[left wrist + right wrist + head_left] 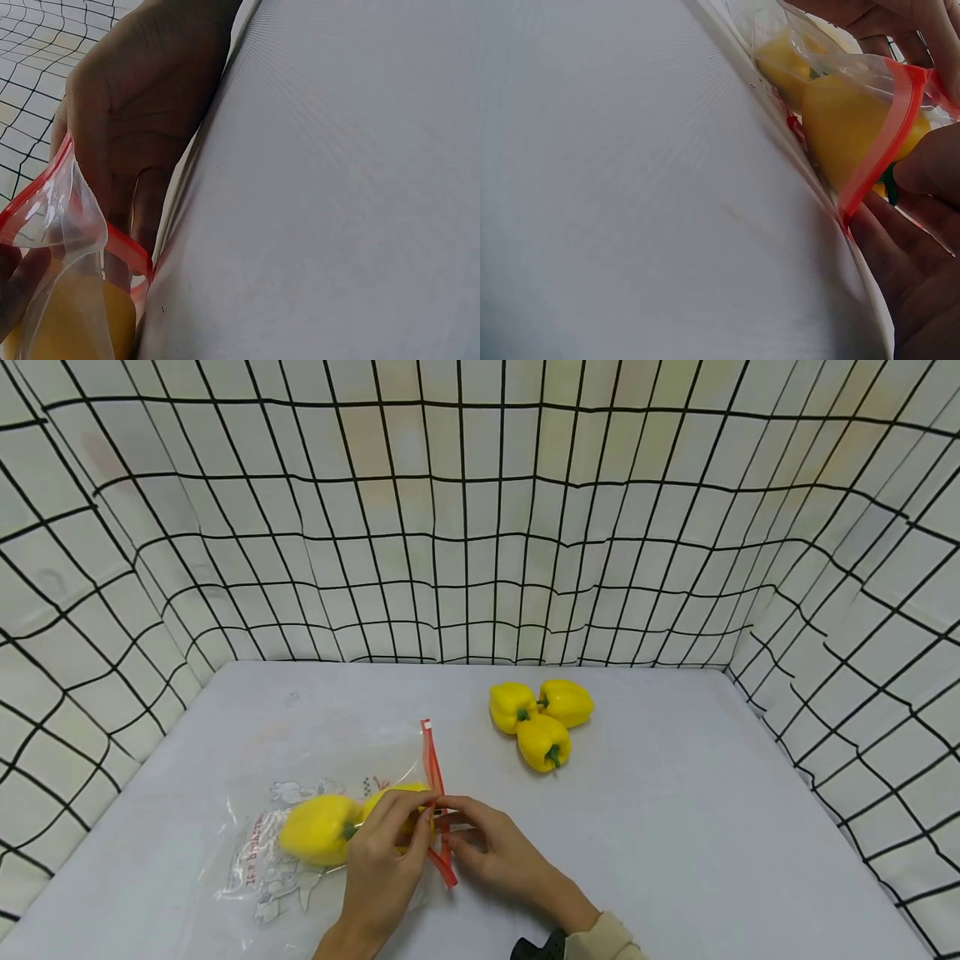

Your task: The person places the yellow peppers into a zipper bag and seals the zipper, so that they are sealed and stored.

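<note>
A clear plastic zip bag (247, 860) with red zip strips lies on the table, its mouth facing right. Inside it is one yellow bell pepper (315, 831). A second yellow bell pepper (847, 124) sits at the mouth, its green stem (889, 184) towards the opening; the hands partly cover it in the head view. My left hand (386, 860) pinches the bag's upper edge by the red strip (900, 112). At the mouth, my right hand (495, 852) holds the second pepper at its stem end, thumb against the stem. The fingertips of both hands nearly meet.
Three more yellow bell peppers (543, 722) lie in a cluster on the white table (675, 827), beyond the right hand. Black netting (480, 539) over white walls stands around the back and both sides.
</note>
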`<action>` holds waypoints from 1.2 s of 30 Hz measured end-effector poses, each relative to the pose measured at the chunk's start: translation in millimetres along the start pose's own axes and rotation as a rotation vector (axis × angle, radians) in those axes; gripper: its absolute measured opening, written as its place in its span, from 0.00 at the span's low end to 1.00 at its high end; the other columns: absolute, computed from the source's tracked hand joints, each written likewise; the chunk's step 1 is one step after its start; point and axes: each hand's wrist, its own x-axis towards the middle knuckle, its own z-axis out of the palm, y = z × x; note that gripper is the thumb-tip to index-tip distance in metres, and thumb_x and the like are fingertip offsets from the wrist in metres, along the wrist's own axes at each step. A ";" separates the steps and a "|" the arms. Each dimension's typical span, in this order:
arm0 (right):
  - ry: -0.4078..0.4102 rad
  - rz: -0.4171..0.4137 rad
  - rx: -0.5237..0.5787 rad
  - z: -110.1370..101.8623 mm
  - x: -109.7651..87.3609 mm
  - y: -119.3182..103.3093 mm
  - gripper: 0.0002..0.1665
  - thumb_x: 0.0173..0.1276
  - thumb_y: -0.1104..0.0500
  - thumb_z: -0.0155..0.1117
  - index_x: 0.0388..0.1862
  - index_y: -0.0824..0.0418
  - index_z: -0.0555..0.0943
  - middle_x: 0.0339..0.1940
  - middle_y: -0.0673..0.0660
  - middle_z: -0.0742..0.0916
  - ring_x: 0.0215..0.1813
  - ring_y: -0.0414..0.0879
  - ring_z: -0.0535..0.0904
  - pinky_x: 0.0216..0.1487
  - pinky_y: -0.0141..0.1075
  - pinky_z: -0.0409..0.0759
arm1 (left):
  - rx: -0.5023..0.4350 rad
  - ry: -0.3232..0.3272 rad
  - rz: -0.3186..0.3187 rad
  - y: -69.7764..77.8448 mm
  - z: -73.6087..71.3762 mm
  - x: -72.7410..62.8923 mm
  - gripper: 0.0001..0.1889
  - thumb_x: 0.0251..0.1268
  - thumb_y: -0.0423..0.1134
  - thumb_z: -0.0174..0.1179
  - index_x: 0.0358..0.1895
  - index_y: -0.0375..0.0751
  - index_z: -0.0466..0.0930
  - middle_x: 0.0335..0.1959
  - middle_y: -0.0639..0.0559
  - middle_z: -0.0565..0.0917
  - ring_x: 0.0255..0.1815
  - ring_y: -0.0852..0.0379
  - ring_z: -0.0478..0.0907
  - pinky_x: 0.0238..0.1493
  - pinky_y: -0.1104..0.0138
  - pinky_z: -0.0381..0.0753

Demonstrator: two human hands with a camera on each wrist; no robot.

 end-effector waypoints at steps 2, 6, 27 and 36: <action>-0.001 -0.012 -0.002 -0.1 0.1 -0.4 0.33 0.74 0.74 0.56 0.76 0.57 0.70 0.73 0.58 0.80 0.67 0.56 0.82 0.65 0.32 0.82 | -0.020 -0.004 -0.004 -1.0 -0.4 -0.2 0.19 0.58 0.21 0.72 0.51 0.41 0.88 0.43 0.56 0.85 0.38 0.63 0.83 0.41 0.84 0.81; 0.009 -0.020 -0.016 -1.7 -2.2 -0.5 0.33 0.74 0.73 0.57 0.75 0.55 0.71 0.73 0.57 0.80 0.67 0.56 0.83 0.66 0.33 0.82 | -0.068 -0.018 -0.005 -2.7 1.0 -0.6 0.16 0.61 0.22 0.70 0.51 0.40 0.87 0.43 0.53 0.85 0.38 0.60 0.82 0.42 0.85 0.81; 0.260 0.017 -0.191 -24.8 -20.0 -13.1 0.31 0.78 0.68 0.58 0.75 0.48 0.70 0.71 0.58 0.80 0.67 0.52 0.80 0.64 0.41 0.85 | -0.014 -0.008 -0.011 0.8 -1.0 -0.7 0.19 0.58 0.22 0.72 0.50 0.44 0.87 0.41 0.56 0.84 0.36 0.65 0.81 0.40 0.83 0.82; 0.462 -0.170 -0.373 -36.5 -25.1 -7.6 0.31 0.71 0.73 0.63 0.72 0.61 0.72 0.68 0.58 0.81 0.66 0.56 0.78 0.61 0.43 0.85 | -0.036 -0.018 -0.023 0.6 -2.1 0.2 0.18 0.60 0.22 0.71 0.53 0.40 0.86 0.42 0.55 0.85 0.37 0.64 0.81 0.39 0.83 0.82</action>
